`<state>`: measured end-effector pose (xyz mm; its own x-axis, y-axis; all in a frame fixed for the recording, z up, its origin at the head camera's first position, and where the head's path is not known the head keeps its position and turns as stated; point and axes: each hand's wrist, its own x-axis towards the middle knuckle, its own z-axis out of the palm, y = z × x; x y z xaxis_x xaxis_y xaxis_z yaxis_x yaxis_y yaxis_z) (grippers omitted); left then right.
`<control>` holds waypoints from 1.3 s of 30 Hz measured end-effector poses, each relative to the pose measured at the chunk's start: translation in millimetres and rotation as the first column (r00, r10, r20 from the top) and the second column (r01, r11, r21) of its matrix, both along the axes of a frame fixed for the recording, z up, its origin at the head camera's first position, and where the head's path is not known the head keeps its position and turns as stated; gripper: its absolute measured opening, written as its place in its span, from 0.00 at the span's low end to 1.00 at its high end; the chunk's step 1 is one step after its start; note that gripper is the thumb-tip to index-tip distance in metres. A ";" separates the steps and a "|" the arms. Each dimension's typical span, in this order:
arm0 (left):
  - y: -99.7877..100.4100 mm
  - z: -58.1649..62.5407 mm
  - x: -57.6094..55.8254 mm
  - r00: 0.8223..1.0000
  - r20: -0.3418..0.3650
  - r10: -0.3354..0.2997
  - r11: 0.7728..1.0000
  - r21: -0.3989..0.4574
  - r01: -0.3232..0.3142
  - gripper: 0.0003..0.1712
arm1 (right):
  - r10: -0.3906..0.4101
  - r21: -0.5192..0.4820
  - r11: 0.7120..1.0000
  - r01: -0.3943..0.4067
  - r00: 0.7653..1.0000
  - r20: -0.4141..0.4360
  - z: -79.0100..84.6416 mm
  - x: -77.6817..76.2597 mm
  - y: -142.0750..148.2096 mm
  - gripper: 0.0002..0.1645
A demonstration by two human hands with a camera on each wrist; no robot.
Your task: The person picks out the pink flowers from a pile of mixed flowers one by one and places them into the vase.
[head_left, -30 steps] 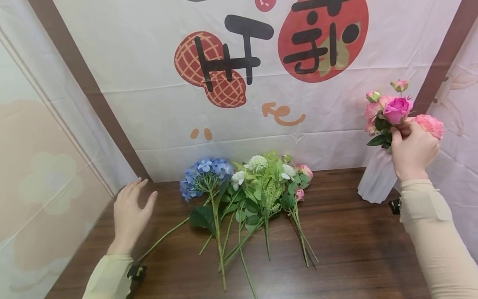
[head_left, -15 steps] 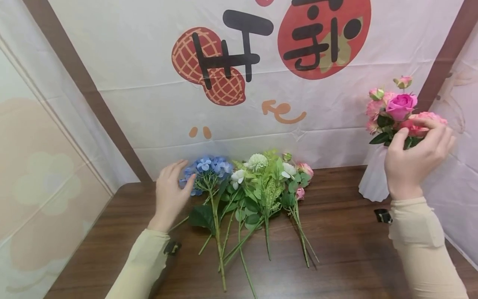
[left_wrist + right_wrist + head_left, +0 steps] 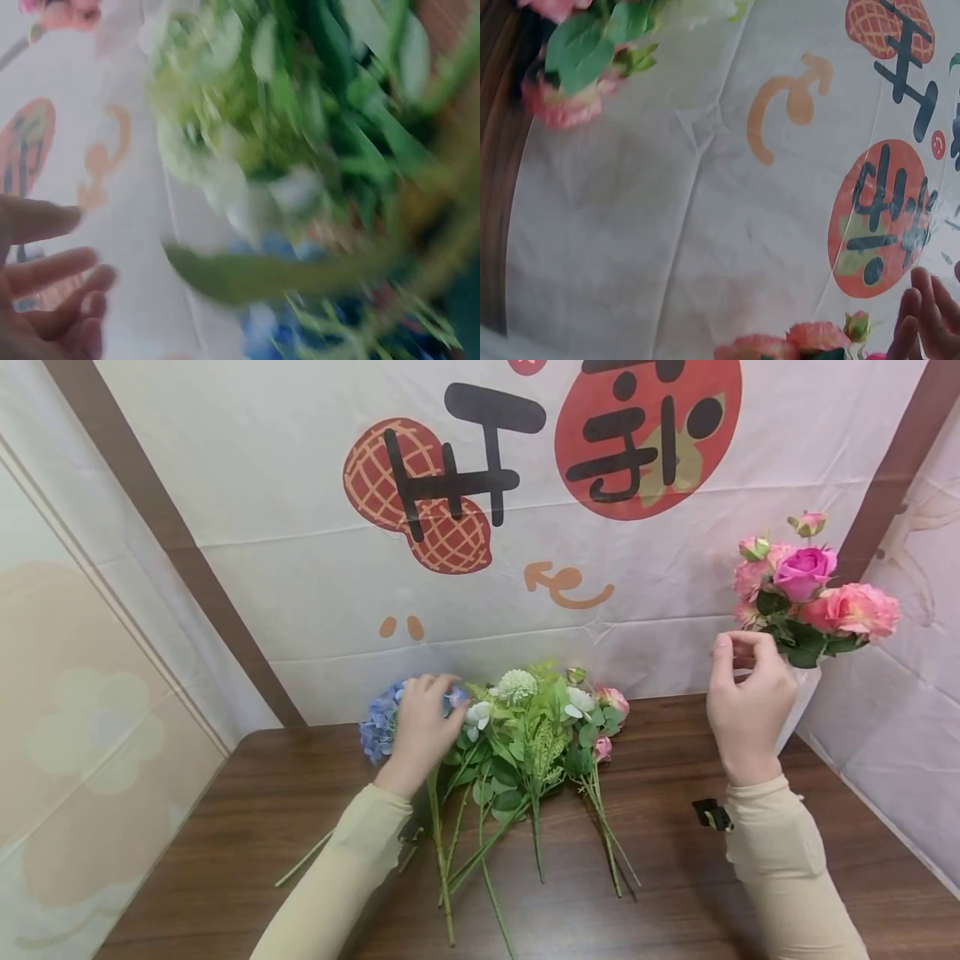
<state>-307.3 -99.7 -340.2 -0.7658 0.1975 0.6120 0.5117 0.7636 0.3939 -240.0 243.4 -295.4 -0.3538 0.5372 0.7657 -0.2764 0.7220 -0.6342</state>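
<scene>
My left hand point(image 3: 426, 727) hovers above the blue hydrangea point(image 3: 378, 727), covering part of its bloom. In the left wrist view its loosely bent fingers point(image 3: 56, 270) hold nothing, and a blurred green leaf point(image 3: 247, 277) crosses in front of the flowers. To the left of the pink flowers point(image 3: 862, 610), and in front of the white vase point(image 3: 798, 702) that holds them, is my right hand point(image 3: 750, 702). Its fingers are loosely curled around nothing, and it hides much of the vase.
Right of the hydrangea lie a pale green pompom flower point(image 3: 517, 687), fern-like greenery point(image 3: 543, 752) and pink roses point(image 3: 612, 703). Their stems spread toward the front of the brown wooden table point(image 3: 675, 860). A printed white cloth point(image 3: 300, 568) hangs behind.
My left hand has moved right, from the table's left side to over the hydrangea. The right hand has let go of the flowers in the vase and moved left and down.
</scene>
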 end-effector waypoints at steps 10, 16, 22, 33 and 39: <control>76.6 -5.0 7.2 0.980 0.144 -0.139 0.958 -0.231 0.170 0.12 | 0.038 0.104 0.992 -0.073 0.950 0.310 -14.2 -8.4 -11.7 0.23; 108.3 -11.8 2.0 0.966 0.176 -0.191 0.899 -0.364 0.244 0.03 | 0.069 0.129 0.983 -0.133 0.910 0.408 -24.0 -12.7 -14.5 0.23; 128.0 -14.3 -8.0 0.934 0.247 -0.258 0.851 -0.400 0.341 0.13 | 0.051 0.132 0.984 -0.120 0.899 0.435 -28.5 -15.2 -14.7 0.25; 137.5 -24.9 -14.0 0.965 0.260 0.033 0.829 -0.547 0.119 0.08 | 0.032 0.113 0.989 -0.091 0.897 0.440 -30.6 -15.6 -13.9 0.23; 141.4 -27.1 -12.6 0.944 0.300 0.137 0.798 -0.598 0.075 0.11 | 0.030 0.100 0.992 -0.081 0.902 0.432 -29.4 -16.4 -12.8 0.23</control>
